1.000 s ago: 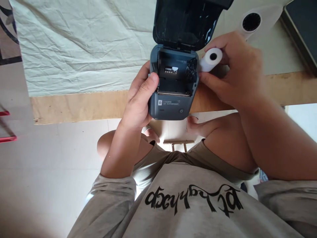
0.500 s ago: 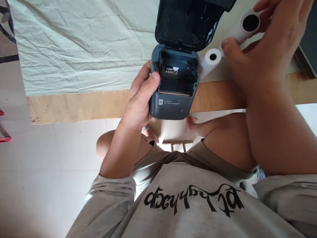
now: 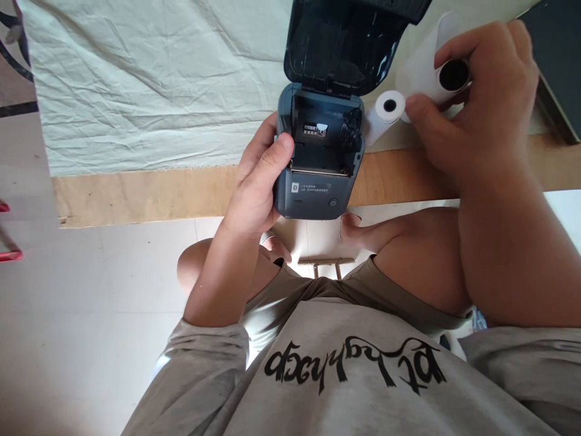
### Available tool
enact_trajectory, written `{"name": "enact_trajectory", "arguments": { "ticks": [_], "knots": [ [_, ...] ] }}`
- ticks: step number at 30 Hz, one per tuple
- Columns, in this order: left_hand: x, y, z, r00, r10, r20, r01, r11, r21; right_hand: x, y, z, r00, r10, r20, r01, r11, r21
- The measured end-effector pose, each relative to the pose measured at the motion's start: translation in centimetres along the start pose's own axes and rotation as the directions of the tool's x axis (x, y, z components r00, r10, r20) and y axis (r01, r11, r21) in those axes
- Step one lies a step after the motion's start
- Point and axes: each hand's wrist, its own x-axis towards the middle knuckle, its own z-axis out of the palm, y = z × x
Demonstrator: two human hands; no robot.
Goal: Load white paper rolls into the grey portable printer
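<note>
My left hand [image 3: 254, 181] grips a dark blue-grey label printer [image 3: 313, 197] by its side, the thumb on the rim. The printer's dark glossy lid [image 3: 342, 51] is swung up, and its paper bay shows no roll inside. My right hand [image 3: 492, 109] has its fingers curled round a white label roll [image 3: 422, 69] with a wide black core. A loose flap of paper stands up at the far end of that roll. Between printer and right hand lies a smaller white paper roll [image 3: 380, 126] with a narrow dark hole, close to my right thumb.
A pale green cloth [image 3: 149, 85] covers the table, leaving its bare wooden front edge [image 3: 136, 200] exposed. On the right lies a dark flat object [image 3: 560, 66]. My legs are below the table edge, with a small wooden stool-like piece [image 3: 325, 261] between them.
My right hand has turned and lowered the black-cored roll slightly toward me, and its loose paper flap now shows. My left hand and the printer have stayed almost still.
</note>
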Motion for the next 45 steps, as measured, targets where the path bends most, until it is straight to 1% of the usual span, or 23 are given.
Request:
{"name": "enact_trajectory", "arguments": {
  "ticks": [5,9,11,13,15,18,20,22,25,27,30,33,35,38,40,42,43,45],
  "knots": [
    [0.0,0.0,-0.1,1.0,0.012,0.024,-0.013,1.0,0.003,-0.2,0.6,0.0,1.0,0.009,-0.001,-0.009,1.0,-0.016],
    [0.0,0.1,0.1,0.999,-0.024,-0.048,0.025,0.999,0.024,-0.3,0.7,-0.1,1.0,-0.017,0.0,0.017,0.999,-0.034],
    [0.0,0.1,0.1,0.997,-0.037,-0.071,0.04,0.998,0.044,-0.4,0.7,-0.2,1.0,-0.02,-0.007,0.02,1.0,0.016],
    [0.0,0.1,0.1,0.997,-0.031,-0.063,0.035,0.997,0.066,-0.6,0.6,-0.3,0.999,-0.027,-0.019,0.029,0.997,0.078],
    [0.1,0.0,0.1,0.999,-0.02,-0.051,0.024,0.997,0.067,-0.7,0.5,-0.3,1.0,-0.027,-0.012,0.028,0.994,0.106],
    [0.1,-0.1,0.1,0.999,-0.008,-0.041,0.01,0.999,0.045,-0.5,0.6,-0.4,1.0,-0.006,0.014,0.006,0.999,0.035],
    [0.1,-0.1,0.2,0.998,-0.007,-0.057,0.01,0.999,0.038,-0.4,0.8,-0.4,1.0,0.007,-0.01,-0.007,1.0,0.021],
    [0.1,-0.1,0.2,0.998,-0.012,-0.065,0.015,0.999,0.046,-0.3,1.0,-0.4,0.999,0.01,-0.044,-0.008,0.998,0.055],
    [0.1,-0.1,0.2,0.999,-0.015,-0.051,0.019,0.997,0.077,-0.4,1.2,-0.3,0.999,-0.026,-0.022,0.027,0.997,0.068],
    [0.1,-0.1,0.2,0.999,-0.013,-0.052,0.017,0.997,0.076,-0.5,1.2,-0.3,0.999,-0.051,0.006,0.051,0.999,0.013],
    [0.1,-0.2,0.3,0.996,-0.015,-0.083,0.018,0.999,0.04,-0.4,1.3,-0.2,0.999,-0.048,-0.009,0.048,0.997,-0.053],
    [0.0,-0.2,0.3,0.997,-0.02,-0.079,0.022,0.999,0.033,-0.5,1.4,-0.2,0.993,-0.108,-0.04,0.109,0.994,0.031],
    [0.0,-0.1,0.4,0.998,-0.01,-0.055,0.013,0.999,0.04,-0.5,1.2,-0.2,0.991,-0.132,-0.024,0.134,0.989,0.062],
    [0.0,0.0,0.4,0.999,0.0,-0.053,0.002,0.999,0.054,-0.6,0.7,-0.1,0.998,-0.058,0.031,0.058,0.998,-0.005],
    [0.0,0.0,0.4,0.999,-0.002,-0.049,0.006,0.998,0.07,-0.6,0.4,0.0,1.0,-0.009,0.029,0.01,0.999,-0.036],
    [0.1,0.0,0.4,0.999,-0.006,-0.038,0.009,0.997,0.071,-0.5,0.3,-0.1,1.0,-0.027,-0.012,0.027,1.0,-0.011],
    [0.1,0.0,0.3,0.999,-0.006,-0.034,0.008,0.998,0.061,-0.5,0.2,-0.2,0.998,-0.043,-0.052,0.044,0.999,0.017],
    [0.1,-0.1,0.2,0.999,-0.005,-0.041,0.006,1.0,0.03,-0.5,0.2,-0.5,0.994,-0.016,-0.104,0.034,0.984,0.175]
  ]
}}
